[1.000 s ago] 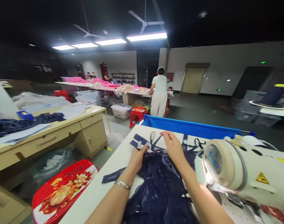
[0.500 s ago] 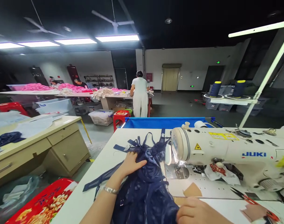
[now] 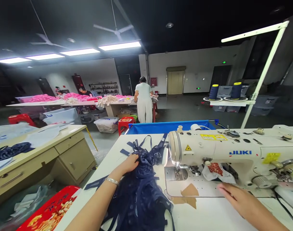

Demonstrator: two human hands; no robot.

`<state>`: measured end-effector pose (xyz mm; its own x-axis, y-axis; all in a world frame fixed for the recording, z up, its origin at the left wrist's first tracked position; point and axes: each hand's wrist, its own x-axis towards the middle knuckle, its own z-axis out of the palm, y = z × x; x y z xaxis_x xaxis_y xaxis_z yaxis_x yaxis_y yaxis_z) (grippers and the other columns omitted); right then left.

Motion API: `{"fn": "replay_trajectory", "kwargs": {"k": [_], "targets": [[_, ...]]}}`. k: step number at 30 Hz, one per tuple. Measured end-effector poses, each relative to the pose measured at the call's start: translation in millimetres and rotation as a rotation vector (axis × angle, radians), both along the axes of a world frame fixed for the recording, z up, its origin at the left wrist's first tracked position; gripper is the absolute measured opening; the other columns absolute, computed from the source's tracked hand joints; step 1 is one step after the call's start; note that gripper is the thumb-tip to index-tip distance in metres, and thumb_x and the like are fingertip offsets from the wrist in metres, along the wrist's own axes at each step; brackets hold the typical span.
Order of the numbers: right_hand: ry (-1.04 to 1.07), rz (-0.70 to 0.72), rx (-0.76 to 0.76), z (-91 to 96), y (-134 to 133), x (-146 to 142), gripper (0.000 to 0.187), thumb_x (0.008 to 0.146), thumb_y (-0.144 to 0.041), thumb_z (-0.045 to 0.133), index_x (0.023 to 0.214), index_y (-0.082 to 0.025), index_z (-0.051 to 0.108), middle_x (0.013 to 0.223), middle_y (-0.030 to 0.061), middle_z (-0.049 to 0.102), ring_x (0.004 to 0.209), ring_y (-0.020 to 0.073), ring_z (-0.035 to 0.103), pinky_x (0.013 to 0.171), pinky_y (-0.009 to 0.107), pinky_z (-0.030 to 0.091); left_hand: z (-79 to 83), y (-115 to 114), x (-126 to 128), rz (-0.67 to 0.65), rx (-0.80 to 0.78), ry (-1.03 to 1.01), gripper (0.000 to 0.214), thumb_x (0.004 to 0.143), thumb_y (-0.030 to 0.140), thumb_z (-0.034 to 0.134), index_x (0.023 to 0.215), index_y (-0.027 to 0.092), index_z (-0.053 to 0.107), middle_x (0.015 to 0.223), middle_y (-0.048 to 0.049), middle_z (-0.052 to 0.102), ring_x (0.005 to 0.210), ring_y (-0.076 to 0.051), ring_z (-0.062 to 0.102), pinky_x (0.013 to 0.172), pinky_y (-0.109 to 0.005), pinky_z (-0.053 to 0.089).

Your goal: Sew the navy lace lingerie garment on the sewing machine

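Note:
A heap of navy lace garments with straps point(image 3: 143, 179) lies on the white sewing table point(image 3: 209, 215), left of a white JUKI sewing machine point(image 3: 228, 150). My left hand point(image 3: 129, 163), a silver bracelet on its wrist, rests flat on the top of the navy heap with its fingers stretched out. My right hand point(image 3: 235, 195) is over the table in front of the machine bed, fingers stretched forward and holding nothing, near a crumpled white and red scrap point(image 3: 216, 171). Brown paper pieces point(image 3: 188, 194) lie below the needle plate.
A blue bin point(image 3: 170, 126) stands behind the table. A beige desk point(image 3: 52, 150) with navy fabric is at left, a red flowered tray point(image 3: 47, 213) below it. A person in white stands at far tables with pink fabric. Thread cones point(image 3: 235, 90) sit at back right.
My right hand has moved from the navy heap rightwards to the table in front of the machine. My left hand stays on the heap. The view has turned right.

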<state>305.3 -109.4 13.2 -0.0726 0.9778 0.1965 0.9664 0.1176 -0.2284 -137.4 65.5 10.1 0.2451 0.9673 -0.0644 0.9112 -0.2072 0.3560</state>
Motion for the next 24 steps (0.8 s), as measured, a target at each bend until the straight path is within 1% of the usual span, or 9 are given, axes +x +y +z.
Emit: {"fn": "replay_trajectory", "kwargs": {"k": [3,6,8,9,11,13,16,20,24], "targets": [[-0.035,0.163,-0.047,-8.8,23.8,-29.4,0.037,0.094,-0.03,0.031,0.113,-0.026,0.062,0.112,0.0014,0.069,0.1,0.0158,0.065,0.085,0.025,0.053,8.2,-14.2,2.5,0.11,0.013,0.042,0.03,0.09,0.036,0.051,0.102,0.01,0.06,0.105,-0.0129,0.063,0.097,-0.025,0.06,0.087,-0.046,0.046],[-0.193,0.155,0.106,-29.5,50.2,-58.4,0.041,0.084,-0.009,0.036,0.114,-0.015,0.064,0.118,0.0114,0.066,0.108,0.0225,0.062,0.092,0.035,0.05,15.0,-43.2,12.9,0.217,0.084,0.065,0.044,0.094,0.038,0.038,0.118,0.003,0.052,0.118,-0.0256,0.057,0.109,-0.035,0.055,0.09,-0.054,0.041],[-0.231,0.148,0.141,-47.4,59.0,-71.7,0.051,0.074,0.003,0.034,0.111,-0.012,0.065,0.117,0.0144,0.065,0.106,0.026,0.062,0.091,0.041,0.051,16.9,-65.9,24.5,0.203,0.163,0.067,0.049,0.094,0.037,0.036,0.133,0.007,0.04,0.137,-0.0238,0.043,0.126,-0.035,0.041,0.101,-0.055,0.032],[-0.228,0.163,0.139,-55.8,59.9,-76.3,0.056,0.07,0.007,0.033,0.111,-0.013,0.065,0.118,0.0136,0.065,0.106,0.0259,0.063,0.089,0.041,0.052,16.4,-76.3,31.1,0.12,0.188,0.059,0.049,0.093,0.038,0.041,0.136,0.015,0.038,0.143,-0.0159,0.039,0.132,-0.03,0.033,0.107,-0.048,0.027],[-0.241,0.209,0.167,-68.9,56.6,-81.9,0.06,0.068,0.01,0.033,0.111,-0.017,0.065,0.117,0.0097,0.066,0.105,0.0236,0.063,0.087,0.038,0.053,12.1,-92.1,44.1,-0.18,0.194,0.021,0.044,0.092,0.036,0.045,0.135,0.029,0.041,0.145,-0.0017,0.04,0.138,-0.025,0.022,0.113,-0.044,0.018],[-0.258,0.239,0.212,-74.7,50.2,-83.6,0.054,0.071,0.008,0.035,0.107,-0.018,0.065,0.111,0.0082,0.068,0.1,0.0225,0.064,0.084,0.036,0.053,3.8,-99.4,55.3,-0.357,0.155,-0.013,0.034,0.093,0.033,0.043,0.126,0.035,0.049,0.134,0.0041,0.052,0.134,-0.024,0.028,0.111,-0.044,0.021],[-0.287,0.264,0.296,-67.0,39.6,-79.7,0.049,0.075,0.004,0.035,0.11,-0.016,0.063,0.104,0.0086,0.07,0.093,0.0215,0.066,0.079,0.035,0.053,-10.5,-97.7,67.4,-0.314,0.145,-0.016,0.021,0.091,0.033,0.045,0.108,0.03,0.057,0.113,0.0025,0.063,0.113,-0.023,0.047,0.1,-0.04,0.034],[-0.377,0.286,0.301,-35.5,19.1,-52.1,0.04,0.083,-0.005,0.037,0.112,-0.02,0.061,0.112,0.0066,0.067,0.093,0.0191,0.065,0.078,0.032,0.053,-20.3,-88.5,78.2,-0.244,0.201,0.012,0.016,0.089,0.026,0.044,0.097,0.022,0.057,0.103,-0.0059,0.061,0.098,-0.027,0.05,0.088,-0.045,0.036],[-0.48,-0.044,0.145,-19.4,-5.6,11.6,0.028,0.085,-0.015,0.039,0.098,-0.015,0.064,0.092,0.0124,0.07,0.076,0.0243,0.067,0.066,0.036,0.052,-19.5,-84.3,79.9,-0.272,0.227,-0.007,0.016,0.087,0.02,0.04,0.086,0.02,0.056,0.102,-0.0084,0.057,0.098,-0.027,0.049,0.087,-0.044,0.035]]}}
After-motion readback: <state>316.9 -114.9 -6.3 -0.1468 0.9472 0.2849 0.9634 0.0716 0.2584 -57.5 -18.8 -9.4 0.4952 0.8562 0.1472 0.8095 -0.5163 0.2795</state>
